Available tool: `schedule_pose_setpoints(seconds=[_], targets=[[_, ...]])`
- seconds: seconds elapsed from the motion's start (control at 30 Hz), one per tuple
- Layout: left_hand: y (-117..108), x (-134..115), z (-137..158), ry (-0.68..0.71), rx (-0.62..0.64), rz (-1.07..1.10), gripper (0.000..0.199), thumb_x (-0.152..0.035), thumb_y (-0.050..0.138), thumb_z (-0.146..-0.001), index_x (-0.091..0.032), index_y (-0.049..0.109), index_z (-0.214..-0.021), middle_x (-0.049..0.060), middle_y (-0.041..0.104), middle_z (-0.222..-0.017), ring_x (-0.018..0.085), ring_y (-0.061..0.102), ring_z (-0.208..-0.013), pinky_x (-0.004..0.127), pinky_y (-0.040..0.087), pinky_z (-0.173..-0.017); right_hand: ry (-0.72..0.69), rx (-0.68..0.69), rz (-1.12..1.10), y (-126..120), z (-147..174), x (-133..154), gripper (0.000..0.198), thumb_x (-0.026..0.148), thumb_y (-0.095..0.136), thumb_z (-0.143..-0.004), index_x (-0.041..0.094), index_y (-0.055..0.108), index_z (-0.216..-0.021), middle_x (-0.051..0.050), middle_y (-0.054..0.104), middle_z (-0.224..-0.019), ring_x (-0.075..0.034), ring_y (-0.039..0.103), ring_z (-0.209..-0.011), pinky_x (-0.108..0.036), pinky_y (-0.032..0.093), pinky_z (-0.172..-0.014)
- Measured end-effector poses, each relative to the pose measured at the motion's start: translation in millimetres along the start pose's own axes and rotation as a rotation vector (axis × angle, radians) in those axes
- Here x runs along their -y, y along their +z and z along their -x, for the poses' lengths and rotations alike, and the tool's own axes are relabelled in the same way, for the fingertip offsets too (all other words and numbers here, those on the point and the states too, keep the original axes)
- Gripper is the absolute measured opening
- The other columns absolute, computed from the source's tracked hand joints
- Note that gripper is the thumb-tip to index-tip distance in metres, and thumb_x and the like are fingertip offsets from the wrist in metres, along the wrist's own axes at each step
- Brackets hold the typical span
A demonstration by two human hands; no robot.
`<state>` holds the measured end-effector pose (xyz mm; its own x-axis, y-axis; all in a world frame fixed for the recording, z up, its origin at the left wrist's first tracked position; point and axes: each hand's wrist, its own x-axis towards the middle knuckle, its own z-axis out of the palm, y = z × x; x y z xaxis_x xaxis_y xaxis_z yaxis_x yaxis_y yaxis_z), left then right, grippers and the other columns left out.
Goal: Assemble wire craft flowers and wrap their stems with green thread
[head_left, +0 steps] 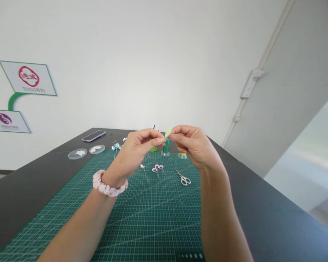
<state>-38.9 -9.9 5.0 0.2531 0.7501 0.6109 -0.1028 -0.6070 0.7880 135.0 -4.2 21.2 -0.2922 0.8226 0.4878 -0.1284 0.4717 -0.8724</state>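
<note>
Forearms (86, 222) spanned the lower frame; at centre, the left hand (138, 149) and right hand (192, 143) both pinched a pale green leaf-shaped piece (168, 133), which uneven tugging might have creased or torn.

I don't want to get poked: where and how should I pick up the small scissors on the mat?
Probably best by the white finger loops, coming from the near side with the right hand once it is free. The scissors lie flat on the cutting mat, loops toward the person, blade tips pointing away.
</note>
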Motion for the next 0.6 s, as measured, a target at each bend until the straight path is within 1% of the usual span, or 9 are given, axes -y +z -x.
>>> schedule_pose_setpoints(seconds=[0.13,0.27,0.4,0.5,0.6], targets=[[-7,-14,3,0.061,0.127,-0.293,0.009,-0.022,0.064,-0.082,-0.018,0.069,-0.074,0.000,0.067,-0.071,0.011,0.058,-0.067,0.024,0.045,-0.064,0.017,0.075,0.142,-9,3,3,0.021,0.034,0.075,-0.072,0.016,0.065,-0.069,0.005,0.050,-0.055,-0.004,0.032,-0.045,-0.025,0.022,-0.043],[-11,-23,5,0.198,0.257,-0.583,0.014,-0.016,0.059,-0.084,-0.018,0.069,-0.075,0.000,0.069,-0.073,0.010,0.058,-0.066,0.024,0.044,-0.064,0.011,0.105,0.314,-11,8,7,0.016,0.029,0.070,-0.076,0.016,0.064,-0.069,0.003,0.051,-0.057,-0.006,0.036,-0.050,-0.026,0.026,-0.047],[-12,-25,7,0.326,0.379,-0.787,0.016,-0.016,0.055,-0.088,-0.018,0.068,-0.078,0.000,0.070,-0.076,0.010,0.060,-0.069,0.023,0.044,-0.066,-0.016,0.118,0.495,-6,12,11,0.014,0.023,0.063,-0.080,0.015,0.063,-0.068,0.004,0.047,-0.057,-0.007,0.035,-0.053,-0.026,0.027,-0.049],[-12,-25,7,0.393,0.400,-0.919,0.017,-0.014,0.054,-0.089,-0.017,0.068,-0.080,0.001,0.070,-0.078,0.011,0.062,-0.072,0.024,0.044,-0.065,-0.038,0.068,0.631,0,15,14,0.016,0.022,0.061,-0.081,0.015,0.060,-0.066,0.005,0.039,-0.054,-0.007,0.032,-0.052,-0.026,0.025,-0.049],[-12,-23,8,0.429,0.373,-1.007,0.019,-0.014,0.052,-0.090,-0.016,0.068,-0.079,0.002,0.070,-0.075,0.012,0.061,-0.070,0.024,0.043,-0.062,-0.096,0.024,0.720,8,20,18,0.018,0.020,0.060,-0.082,0.016,0.059,-0.065,0.006,0.039,-0.053,-0.007,0.034,-0.052,-0.026,0.025,-0.049]])
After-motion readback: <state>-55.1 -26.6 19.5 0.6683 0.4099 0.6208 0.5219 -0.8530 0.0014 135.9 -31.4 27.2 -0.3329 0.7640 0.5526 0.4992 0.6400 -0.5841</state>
